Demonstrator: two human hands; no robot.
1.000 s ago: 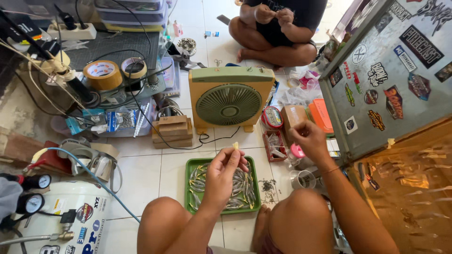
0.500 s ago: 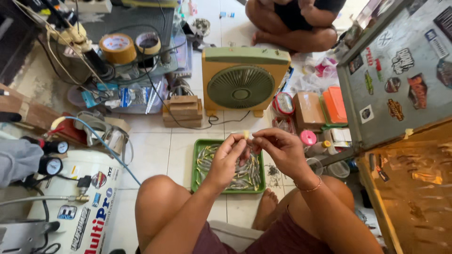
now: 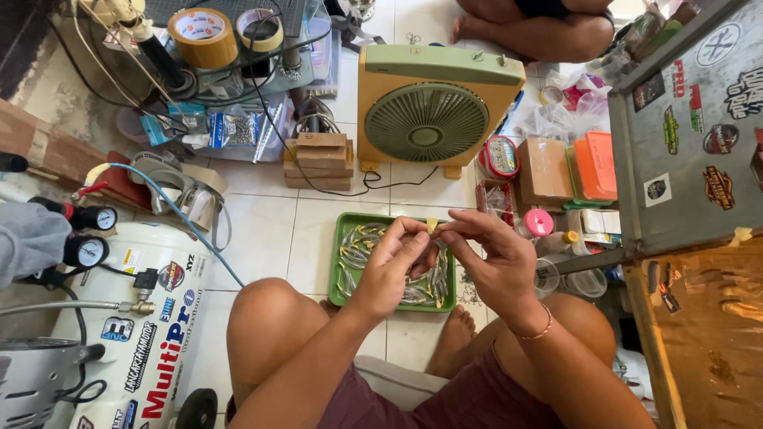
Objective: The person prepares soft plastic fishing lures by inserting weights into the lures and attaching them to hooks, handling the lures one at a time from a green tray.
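While the person sits on the tiled floor [image 3: 262,230], the left hand [image 3: 393,266] and right hand [image 3: 497,258] meet above a green tray [image 3: 338,274]. The fingers [image 3: 413,232] of both hands are pinched together on a small pale yellow piece [image 3: 431,225], which sits between the fingertips of the two hands. Directly beneath the fingers, the green tray lies on the floor between the knees and holds many small silvery lures [image 3: 354,246]. Beyond the fingers stands a green and cream box fan [image 3: 429,111], with a stack of small wooden blocks [image 3: 320,159] to its left. To the right of the fingers lie a brown carton [image 3: 544,171], an orange box [image 3: 598,165] and a pink-capped bottle [image 3: 538,223]. Well to the left of the fingers stands a white air compressor [image 3: 135,318]. Another seated person [image 3: 540,28] is beyond the fan.
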